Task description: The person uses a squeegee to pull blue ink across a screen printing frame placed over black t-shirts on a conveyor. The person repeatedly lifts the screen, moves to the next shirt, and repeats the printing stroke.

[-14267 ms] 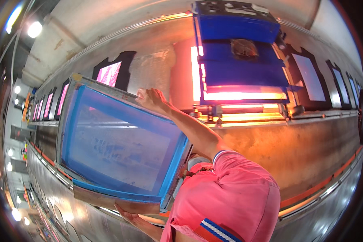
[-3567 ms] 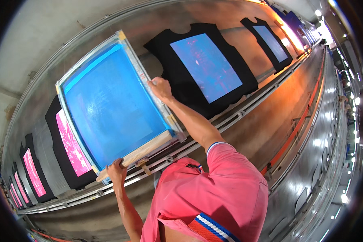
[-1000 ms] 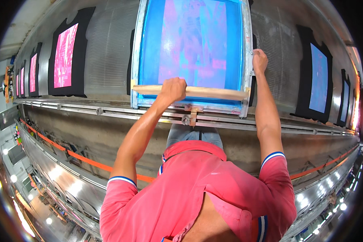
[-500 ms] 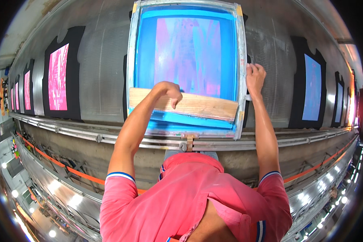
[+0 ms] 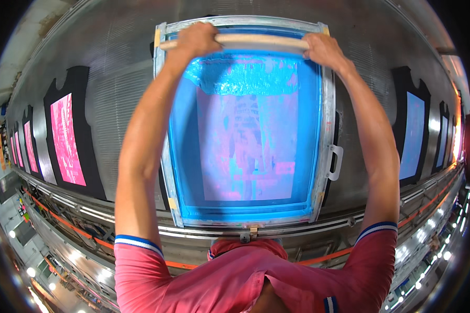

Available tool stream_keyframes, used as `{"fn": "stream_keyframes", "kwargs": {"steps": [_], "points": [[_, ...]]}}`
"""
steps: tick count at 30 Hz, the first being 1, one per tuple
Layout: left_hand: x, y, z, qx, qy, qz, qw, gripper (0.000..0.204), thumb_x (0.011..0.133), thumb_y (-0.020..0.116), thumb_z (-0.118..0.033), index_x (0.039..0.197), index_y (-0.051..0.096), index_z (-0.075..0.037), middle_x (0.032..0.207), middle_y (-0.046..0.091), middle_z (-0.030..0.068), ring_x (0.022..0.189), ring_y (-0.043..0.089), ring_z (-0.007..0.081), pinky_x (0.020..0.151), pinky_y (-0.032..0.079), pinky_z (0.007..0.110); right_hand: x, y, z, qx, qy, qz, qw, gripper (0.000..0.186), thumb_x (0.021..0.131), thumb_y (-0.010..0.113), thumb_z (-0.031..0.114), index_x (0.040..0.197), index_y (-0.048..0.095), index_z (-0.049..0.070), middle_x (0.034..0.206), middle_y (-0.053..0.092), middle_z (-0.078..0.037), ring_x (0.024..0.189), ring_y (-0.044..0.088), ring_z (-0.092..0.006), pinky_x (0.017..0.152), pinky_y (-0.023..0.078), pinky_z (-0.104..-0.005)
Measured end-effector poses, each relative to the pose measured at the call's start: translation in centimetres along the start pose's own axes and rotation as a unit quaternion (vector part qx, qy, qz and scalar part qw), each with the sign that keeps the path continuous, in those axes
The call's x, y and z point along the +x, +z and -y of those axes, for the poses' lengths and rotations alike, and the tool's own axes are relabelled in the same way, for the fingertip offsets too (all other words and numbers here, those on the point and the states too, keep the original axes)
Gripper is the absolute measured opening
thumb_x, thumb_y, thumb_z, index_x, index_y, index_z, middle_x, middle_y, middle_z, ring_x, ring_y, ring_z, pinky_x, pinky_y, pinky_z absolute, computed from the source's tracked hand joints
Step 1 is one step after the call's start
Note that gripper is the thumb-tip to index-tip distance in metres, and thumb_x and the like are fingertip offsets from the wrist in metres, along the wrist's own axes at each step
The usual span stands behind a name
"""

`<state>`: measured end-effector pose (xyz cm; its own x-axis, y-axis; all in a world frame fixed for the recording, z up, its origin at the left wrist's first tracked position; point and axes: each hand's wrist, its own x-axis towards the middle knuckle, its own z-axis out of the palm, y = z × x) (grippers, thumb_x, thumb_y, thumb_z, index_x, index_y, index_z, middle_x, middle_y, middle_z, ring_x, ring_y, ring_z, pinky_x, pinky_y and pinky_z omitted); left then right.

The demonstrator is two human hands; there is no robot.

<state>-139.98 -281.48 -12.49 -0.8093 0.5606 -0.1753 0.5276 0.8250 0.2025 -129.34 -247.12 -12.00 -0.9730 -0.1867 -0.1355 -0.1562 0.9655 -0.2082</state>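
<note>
Gripping the squeegee [image 5: 261, 39] at the far end of the screen [image 5: 245, 151], wrapping fingers of the left hand [image 5: 197, 39] round its left part and those of the right hand [image 5: 322, 49] round its right end, just beyond blue ink [image 5: 240, 76]; reaching over a table [image 5: 120, 88] bearing a pink-printed shirt [image 5: 68, 138] left, a blue-printed shirt [image 5: 413, 128] right.

Both hands [image 5: 197, 39] [image 5: 324, 49] on wooden squeegee [image 5: 261, 40]

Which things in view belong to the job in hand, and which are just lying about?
In use:
wooden bar, gripped by left hand and right hand
metal frame and its blue screen
wet-looking blue ink on the screen

Apparently just around:
nearest pink-printed black shirt, left
nearest blue-printed black shirt, right
orange rail
</note>
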Motion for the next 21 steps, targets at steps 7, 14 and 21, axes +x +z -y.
{"fn": "stream_keyframes", "kwargs": {"steps": [7,14,21], "points": [[-0.8,0.8,2.9,0.044,-0.039,-0.036,0.998,0.027,0.072,0.064,-0.015,0.094,0.080,-0.012,0.090,0.074,0.0207,0.089,0.071,0.0396,0.082,0.057,0.045,0.8,1.7,0.2,-0.038,0.010,-0.040,0.998,0.030,0.077,0.066,0.013,0.105,0.074,0.007,0.101,0.072,-0.019,0.097,0.069,-0.0405,0.087,0.053,-0.0511],[-5.2,2.2,1.9,0.050,-0.028,-0.049,0.997,0.035,0.070,0.061,-0.011,0.098,0.081,-0.016,0.079,0.072,0.0186,0.076,0.070,0.0373,0.071,0.056,0.045,-3.1,3.0,2.1,-0.030,-0.007,-0.058,0.998,0.022,0.078,0.065,0.009,0.097,0.074,0.008,0.099,0.072,-0.013,0.093,0.068,-0.0385,0.084,0.054,-0.0502],[-15.1,3.9,-1.6,0.028,-0.037,-0.022,0.999,0.038,0.069,0.061,-0.009,0.099,0.082,-0.018,0.074,0.070,0.0185,0.069,0.068,0.0356,0.066,0.055,0.043,-12.2,4.6,6.4,-0.004,-0.009,-0.039,0.999,0.014,0.079,0.061,0.006,0.089,0.071,0.006,0.092,0.070,-0.011,0.090,0.066,-0.0375,0.080,0.054,-0.0504]]}}
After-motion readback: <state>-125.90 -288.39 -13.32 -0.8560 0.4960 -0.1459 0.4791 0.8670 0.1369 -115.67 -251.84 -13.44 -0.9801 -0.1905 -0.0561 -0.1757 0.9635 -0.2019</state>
